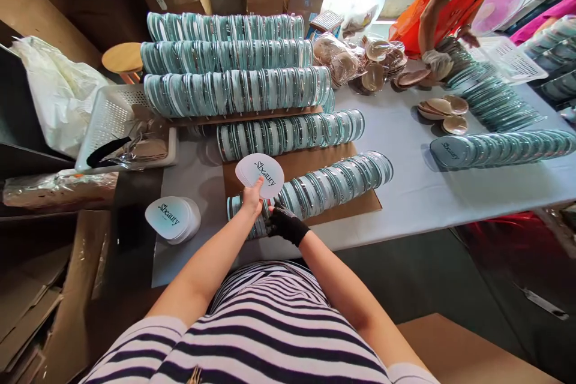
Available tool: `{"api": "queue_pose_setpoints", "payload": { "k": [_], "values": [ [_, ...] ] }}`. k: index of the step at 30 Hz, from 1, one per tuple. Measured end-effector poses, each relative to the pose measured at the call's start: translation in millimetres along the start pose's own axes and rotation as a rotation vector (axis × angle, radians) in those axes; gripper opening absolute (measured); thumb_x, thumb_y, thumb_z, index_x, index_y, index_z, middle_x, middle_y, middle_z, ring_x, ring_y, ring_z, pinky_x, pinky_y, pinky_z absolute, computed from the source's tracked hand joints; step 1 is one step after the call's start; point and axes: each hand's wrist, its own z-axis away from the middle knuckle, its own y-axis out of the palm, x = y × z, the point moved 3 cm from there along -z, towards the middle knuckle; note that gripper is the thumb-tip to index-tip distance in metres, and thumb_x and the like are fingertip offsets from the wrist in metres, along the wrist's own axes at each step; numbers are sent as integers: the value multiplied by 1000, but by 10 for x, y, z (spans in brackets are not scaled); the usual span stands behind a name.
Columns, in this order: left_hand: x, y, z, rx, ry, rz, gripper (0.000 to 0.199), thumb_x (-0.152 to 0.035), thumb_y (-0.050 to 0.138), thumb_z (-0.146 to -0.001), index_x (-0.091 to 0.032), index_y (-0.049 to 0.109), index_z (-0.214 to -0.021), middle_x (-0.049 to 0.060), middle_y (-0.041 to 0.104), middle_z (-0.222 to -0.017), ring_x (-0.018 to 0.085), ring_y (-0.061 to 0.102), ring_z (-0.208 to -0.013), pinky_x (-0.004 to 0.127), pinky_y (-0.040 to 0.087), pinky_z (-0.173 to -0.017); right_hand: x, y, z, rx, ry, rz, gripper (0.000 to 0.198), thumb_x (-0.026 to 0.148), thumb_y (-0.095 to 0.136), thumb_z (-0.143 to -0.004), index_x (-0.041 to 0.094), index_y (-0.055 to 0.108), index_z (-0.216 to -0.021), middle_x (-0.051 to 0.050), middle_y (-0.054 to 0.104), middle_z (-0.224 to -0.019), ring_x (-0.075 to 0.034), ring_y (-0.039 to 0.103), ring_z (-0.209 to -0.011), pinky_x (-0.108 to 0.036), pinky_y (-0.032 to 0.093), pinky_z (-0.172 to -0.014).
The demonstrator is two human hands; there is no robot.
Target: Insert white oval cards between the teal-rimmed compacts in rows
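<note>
My bare left hand (253, 199) is closed on a small stack of white rounded cards (252, 171) printed with "beauty". Just below and to its right, my right hand (287, 224) wears a black fingerless-looking glove. Its fingers are bent against the near row of glass discs (337, 187), and what they grip is hidden. That row of upright discs, with white pieces between them, lies on a brown cardboard sheet (366, 203). Another stack of the printed cards (170, 218) rests on the table to the left.
Longer rows of glass discs (238, 91) stand behind. A white basket (90, 144) with wrapped pieces sits left. To the right are another disc row (504, 149) and pinkish-brown oval pieces (443, 109). Across the table (387, 126), a co-worker's gloved hand (436, 65) touches items.
</note>
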Motion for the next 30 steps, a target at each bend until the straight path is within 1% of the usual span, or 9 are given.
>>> {"api": "queue_pose_setpoints", "payload": {
  "k": [3, 8, 12, 15, 17, 19, 24, 26, 30],
  "values": [
    [-7, 26, 23, -4, 14, 0, 34, -10, 75, -74, -16, 68, -107, 11, 72, -111, 23, 68, -103, 44, 52, -97, 140, -124, 167, -213, -2, 527, 27, 42, 56, -86, 18, 56, -99, -4, 63, -70, -19, 64, -69, -33, 54, -65],
    [-19, 114, 245, 79, 70, -6, 33, -4, 74, -71, -15, 69, -102, 8, 74, -105, 20, 68, -100, 39, 50, -99, 695, -323, 462, -628, -509, 888, 47, 33, 48, -88, 18, 51, -133, -12, 61, -126, -23, 57, -117, -39, 45, -101],
    [-15, 76, 453, 127, 85, -43, 37, -6, 75, -70, -17, 69, -105, 7, 74, -104, 22, 68, -100, 39, 51, -97, 826, -176, 510, -629, -735, 1030, 59, 31, 50, -82, 10, 47, -137, -19, 44, -145, -27, 41, -134, -44, 36, -111],
    [-26, 68, 500, 155, 101, -90, 38, -9, 75, -70, -17, 69, -107, 7, 73, -106, 24, 67, -102, 39, 52, -95, 793, -80, 479, -483, -810, 873, 49, 35, 50, -82, 15, 53, -128, -17, 54, -133, -26, 54, -119, -43, 50, -97],
    [-20, 103, 512, 145, 62, -81, 35, -9, 75, -70, -16, 69, -104, 8, 74, -104, 24, 67, -101, 38, 52, -94, 758, -122, 416, -406, -683, 605, 43, 38, 49, -81, 17, 54, -118, -11, 64, -106, -20, 65, -86, -36, 58, -70],
    [3, 171, 544, 120, 14, -46, 33, -9, 74, -71, -15, 69, -102, 8, 74, -100, 22, 68, -99, 36, 53, -93, 736, -210, 373, -410, -552, 375, 39, 41, 48, -77, 17, 53, -107, -3, 62, -83, -12, 57, -57, -27, 54, -49],
    [116, 430, 699, 172, -60, -42, 37, -5, 70, -76, -15, 67, -111, 8, 74, -101, 21, 68, -99, 36, 54, -93, 764, -396, 501, -438, -531, 182, 43, 48, 62, -65, 18, 55, -95, 2, 57, -74, -10, 53, -55, -20, 47, -42],
    [116, 492, 702, 137, -80, -24, 36, -7, 69, -78, -16, 66, -113, 7, 74, -104, 21, 68, -101, 37, 55, -93, 798, -548, 674, -562, -588, 129, 42, 51, 59, -68, 17, 55, -93, 0, 58, -75, -11, 53, -58, -21, 47, -45],
    [-85, 411, 496, -32, -75, 53, 30, -10, 64, -84, -24, 65, -111, 1, 73, -103, 19, 67, -104, 42, 52, -97, 790, -1086, 1265, -1072, -745, 207, 42, 52, 49, -80, 17, 54, -102, -8, 64, -96, -17, 59, -79, -30, 53, -66]
  ]
}}
